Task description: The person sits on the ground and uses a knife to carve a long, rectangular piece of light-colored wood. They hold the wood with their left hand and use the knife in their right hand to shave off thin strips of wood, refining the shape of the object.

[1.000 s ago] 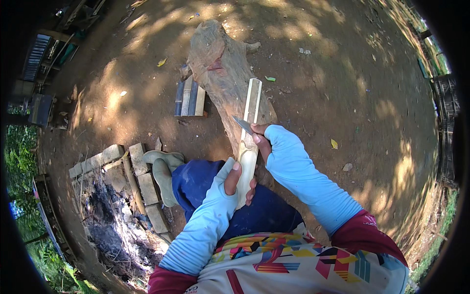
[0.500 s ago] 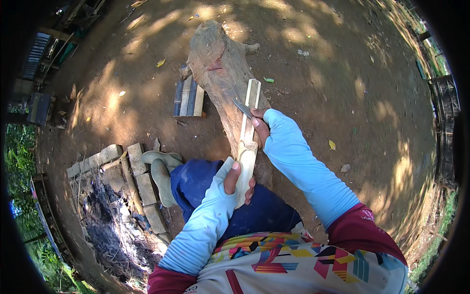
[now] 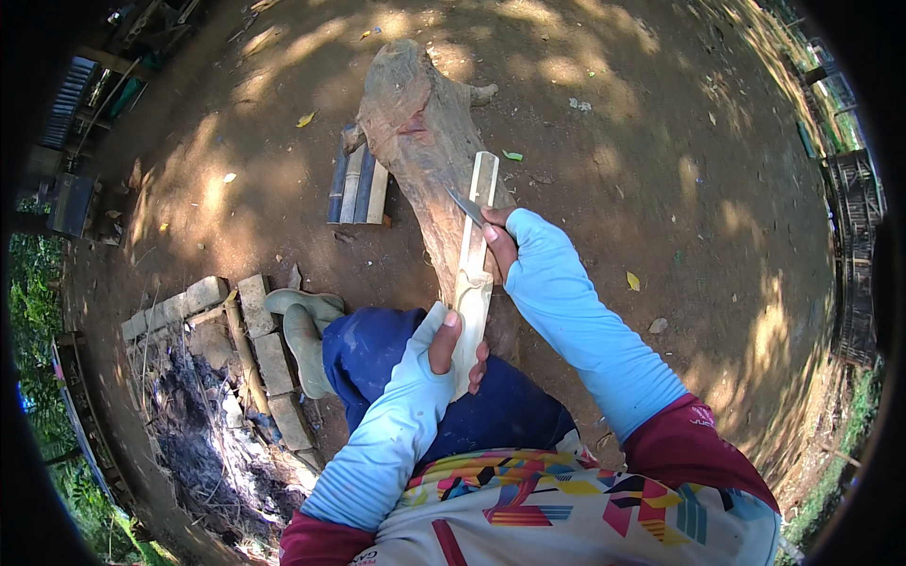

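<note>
A pale piece of carved wood point(image 3: 469, 300), with a wide lower part and a narrow upper length, slants up over my lap. My left hand point(image 3: 447, 351) wraps round its wide lower part, thumb on top and fingertips showing at the right edge. My right hand point(image 3: 501, 241) grips a knife point(image 3: 464, 205); its handle is hidden in the fingers. The blade points up and left and lies across the narrow upper length. Beneath the wood runs a thick log point(image 3: 425, 132) on the ground. Light blue sleeves cover both my forearms.
Left of the log stands a small stack of dark and pale slats point(image 3: 359, 187). A fire pit with ash point(image 3: 203, 443), edged by bricks point(image 3: 275, 364), lies at the lower left beside my boots point(image 3: 307, 335). A woven fence point(image 3: 854, 255) stands at the far right.
The whole view has shifted slightly, so the surroundings sit a little further left. Both hands keep their holds, and the knife stays at nearly the same spot on the wood.
</note>
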A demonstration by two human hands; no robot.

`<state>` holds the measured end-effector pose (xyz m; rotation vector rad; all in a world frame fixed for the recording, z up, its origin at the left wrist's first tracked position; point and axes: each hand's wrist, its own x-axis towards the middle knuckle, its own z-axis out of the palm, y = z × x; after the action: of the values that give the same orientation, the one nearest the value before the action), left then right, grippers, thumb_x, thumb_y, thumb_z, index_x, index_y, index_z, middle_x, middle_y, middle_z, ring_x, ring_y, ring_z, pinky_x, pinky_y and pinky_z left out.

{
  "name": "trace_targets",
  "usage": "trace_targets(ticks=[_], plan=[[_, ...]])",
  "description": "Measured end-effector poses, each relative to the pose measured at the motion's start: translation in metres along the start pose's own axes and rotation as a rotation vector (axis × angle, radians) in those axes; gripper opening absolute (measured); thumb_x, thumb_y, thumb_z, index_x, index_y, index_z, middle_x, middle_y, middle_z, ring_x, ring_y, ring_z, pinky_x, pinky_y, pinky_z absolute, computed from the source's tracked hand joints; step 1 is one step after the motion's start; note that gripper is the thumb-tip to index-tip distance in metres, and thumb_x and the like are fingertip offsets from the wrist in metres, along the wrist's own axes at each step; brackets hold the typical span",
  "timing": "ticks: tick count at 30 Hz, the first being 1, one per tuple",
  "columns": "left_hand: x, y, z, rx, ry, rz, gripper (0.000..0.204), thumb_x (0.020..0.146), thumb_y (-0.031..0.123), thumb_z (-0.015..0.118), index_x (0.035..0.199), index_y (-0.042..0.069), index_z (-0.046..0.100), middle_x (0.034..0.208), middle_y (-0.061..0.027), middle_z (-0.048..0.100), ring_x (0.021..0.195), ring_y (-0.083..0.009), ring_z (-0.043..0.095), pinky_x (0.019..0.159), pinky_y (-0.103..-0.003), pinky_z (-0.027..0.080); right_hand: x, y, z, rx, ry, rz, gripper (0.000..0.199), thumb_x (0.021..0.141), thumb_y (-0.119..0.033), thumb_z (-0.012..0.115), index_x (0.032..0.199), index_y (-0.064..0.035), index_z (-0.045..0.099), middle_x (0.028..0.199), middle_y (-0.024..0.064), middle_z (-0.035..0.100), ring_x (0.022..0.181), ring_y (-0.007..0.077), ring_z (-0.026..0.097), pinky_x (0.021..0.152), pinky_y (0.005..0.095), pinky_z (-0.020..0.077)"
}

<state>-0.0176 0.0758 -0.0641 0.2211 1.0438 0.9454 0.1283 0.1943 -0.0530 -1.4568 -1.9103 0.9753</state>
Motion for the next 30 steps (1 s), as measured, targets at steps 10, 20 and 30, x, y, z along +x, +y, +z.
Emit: trace_targets(ticks=[10,20,30], plan=[[0.001,-0.002,-0.001,-0.006,-0.001,0.001,0.049,0.095,0.05,0.052,0.112,0.003,0.051,0.073,-0.0122,0.057,0.05,-0.0212,0.052,0.044,-0.033,0.043,0.011,0.001,0.0,-0.005,0.022,0.002,0.025,0.097,-0.017,0.056,0.112,0.0024,0.062,0.096,0.0191,0.068,0.085,0.0236,0.064,0.08,0.0336,0.0485],[0.0,0.001,-0.002,-0.015,-0.01,0.001,0.048,0.096,0.048,0.052,0.111,0.003,0.051,0.073,-0.012,0.056,0.05,-0.0203,0.052,0.045,-0.033,0.043,0.016,0.002,-0.001,0.014,0.027,0.033,0.026,0.099,-0.018,0.053,0.112,0.0027,0.062,0.097,0.0207,0.067,0.084,0.0232,0.064,0.08,0.0334,0.0488],[-0.001,0.0,-0.001,-0.038,0.003,-0.023,0.042,0.096,0.045,0.053,0.115,0.007,0.049,0.073,-0.0133,0.056,0.05,-0.0223,0.052,0.045,-0.035,0.043,0.021,0.0,-0.004,-0.032,0.032,0.039,0.024,0.097,-0.016,0.056,0.112,0.0014,0.063,0.097,0.0193,0.069,0.088,0.0221,0.064,0.084,0.0341,0.0475]])
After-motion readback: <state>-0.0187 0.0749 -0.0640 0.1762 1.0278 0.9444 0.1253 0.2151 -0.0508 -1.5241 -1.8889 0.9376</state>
